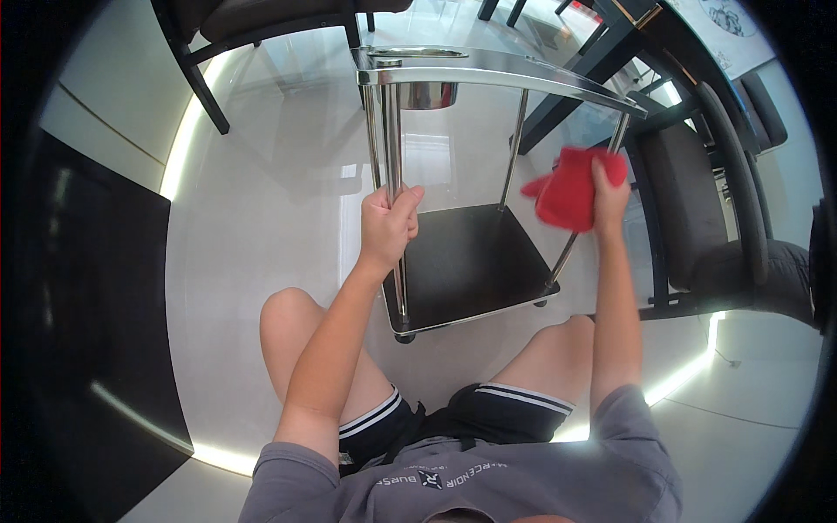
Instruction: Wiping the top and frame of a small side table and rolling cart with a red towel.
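Before me stands a small two-tier serving cart with chromed metal posts. My left hand (390,225) grips its near-left post (392,144), thumb pointing up. In my right hand (609,189) is a folded red cloth (567,189), held beside the near-right post (564,261) and hiding part of it. I cannot tell whether the cloth touches that post. The cart's black lower shelf (471,268) has a shiny metal edge. The upper shelf (503,73) is seen nearly edge-on, with a metal bowl (428,95) hanging through its left part.
Dark chairs stand on the right (680,196) and at the back left (274,29). A dining table (713,39) with a pale top is at the far right. A black panel (98,314) lies to the left. My bent knees flank the cart's near side on the glossy tiled floor (261,229).
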The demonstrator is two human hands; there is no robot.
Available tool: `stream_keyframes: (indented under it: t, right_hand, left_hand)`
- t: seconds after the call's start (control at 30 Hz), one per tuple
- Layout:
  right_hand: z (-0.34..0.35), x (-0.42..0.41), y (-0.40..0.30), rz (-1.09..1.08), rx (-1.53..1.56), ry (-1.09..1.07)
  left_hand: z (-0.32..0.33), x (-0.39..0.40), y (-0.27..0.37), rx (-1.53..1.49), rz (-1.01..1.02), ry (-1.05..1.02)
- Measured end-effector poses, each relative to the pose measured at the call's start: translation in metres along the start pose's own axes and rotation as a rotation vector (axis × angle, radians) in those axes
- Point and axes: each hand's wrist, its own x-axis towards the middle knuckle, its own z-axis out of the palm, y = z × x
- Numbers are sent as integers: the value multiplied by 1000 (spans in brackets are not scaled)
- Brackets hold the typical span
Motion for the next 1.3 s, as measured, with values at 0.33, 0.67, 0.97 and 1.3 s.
stream_keyframes:
  t: [0.33, 0.67, 0.97, 1.3]
  right_hand:
    - [27, 24, -21, -136, -158, 149]
    - [2, -129, 86, 88, -258, 193]
    - [-4, -158, 105, 111, -226, 207]
    - [-14, -82, 50, -16, -343, 40]
  left_hand:
    - [3, 16, 6, 7, -27, 38]
    - [0, 23, 11, -7, -27, 45]
    - [-3, 5, 3, 14, -6, -18]
    - [-4, 1, -3, -41, -3, -12]
